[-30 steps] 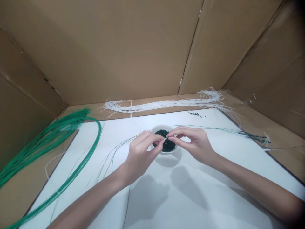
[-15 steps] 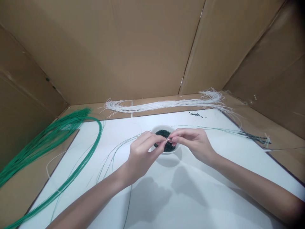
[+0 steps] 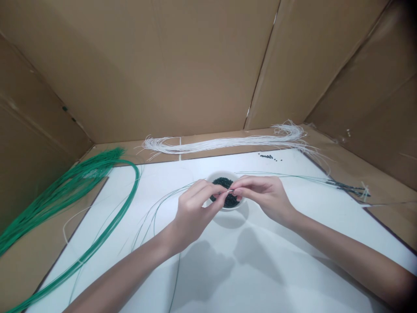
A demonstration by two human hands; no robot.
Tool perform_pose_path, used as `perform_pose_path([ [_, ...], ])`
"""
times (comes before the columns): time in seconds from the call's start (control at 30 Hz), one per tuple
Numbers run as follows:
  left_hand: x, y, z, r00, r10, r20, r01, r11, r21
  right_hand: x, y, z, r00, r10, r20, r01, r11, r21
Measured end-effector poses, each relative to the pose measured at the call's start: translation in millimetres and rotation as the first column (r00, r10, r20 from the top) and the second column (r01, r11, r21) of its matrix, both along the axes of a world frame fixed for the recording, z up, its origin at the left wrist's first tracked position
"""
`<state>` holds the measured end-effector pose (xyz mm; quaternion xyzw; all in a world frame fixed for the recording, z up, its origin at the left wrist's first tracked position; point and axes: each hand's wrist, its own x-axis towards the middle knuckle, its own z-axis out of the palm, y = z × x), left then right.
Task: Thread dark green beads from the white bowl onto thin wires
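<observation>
Over the bowl, my left hand [image 3: 195, 208] is closed in a pinch on a thin strand, whose short pale tip [image 3: 230, 191] shows between my fingertips. My right hand [image 3: 265, 195] meets that tip from the right. Its thumb and forefinger pinch something too small to make out. Beneath both hands stands a white bowl [image 3: 212, 175] holding many small dark green beads [image 3: 224, 181]. A thin green strand [image 3: 177, 274] runs down from behind my left wrist to the bottom edge.
To the left lies a large bundle of green strands [image 3: 48, 208]. A bundle of white strands [image 3: 224, 142] stretches along the back. Loose dark beads [image 3: 267, 156] lie behind the bowl. At right are green strands with dark beaded ends [image 3: 347, 187]. Cardboard walls [image 3: 169, 69] enclose the white table [image 3: 276, 278].
Both hands stay almost still over the bowl. My right fingertips have shifted very slightly at the pale tip; everything else is the same.
</observation>
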<state>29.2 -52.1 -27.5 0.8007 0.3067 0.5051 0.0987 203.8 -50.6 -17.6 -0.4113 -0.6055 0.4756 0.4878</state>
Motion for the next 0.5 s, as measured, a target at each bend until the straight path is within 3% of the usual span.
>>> perform_pose_path([
  [0.33,-0.6,0.8,1.1,1.0,-0.003,-0.015,0.003,1.0,0.01,0.5,1.2,-1.4,1.0,-0.002,0.017,0.001,1.0,0.018],
  [0.5,-0.4,1.8,1.8,0.999,0.008,-0.047,-0.007,1.0,0.012,3.3,0.7,-4.1,0.99,-0.006,0.142,-0.013,0.991,0.132],
])
